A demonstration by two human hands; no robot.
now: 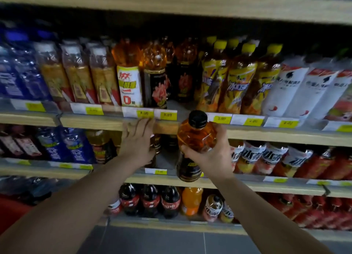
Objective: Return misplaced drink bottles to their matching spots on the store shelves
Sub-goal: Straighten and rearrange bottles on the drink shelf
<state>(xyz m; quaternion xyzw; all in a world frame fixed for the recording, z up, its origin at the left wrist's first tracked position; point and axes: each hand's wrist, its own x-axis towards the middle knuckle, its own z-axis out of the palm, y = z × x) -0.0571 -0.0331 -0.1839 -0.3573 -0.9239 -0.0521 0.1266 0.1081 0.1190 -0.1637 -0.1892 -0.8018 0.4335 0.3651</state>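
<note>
My right hand (209,154) grips an amber drink bottle (194,139) with a black cap and black label, upright in front of the middle shelf edge (167,127). Just above it, a gap (178,106) shows on the upper shelf between matching black-label bottles (155,87) and yellow-cap tea bottles (234,84). My left hand (137,139) hangs open with fingers spread, fingertips at the wooden shelf edge below the price tags, holding nothing.
Blue bottles (17,72) and clear-cap tea bottles (76,76) fill the upper shelf's left; white-label bottles (297,89) its right. Cola bottles (150,200) and an orange soda (191,200) stand on the lowest shelf. Grey floor (171,242) lies below.
</note>
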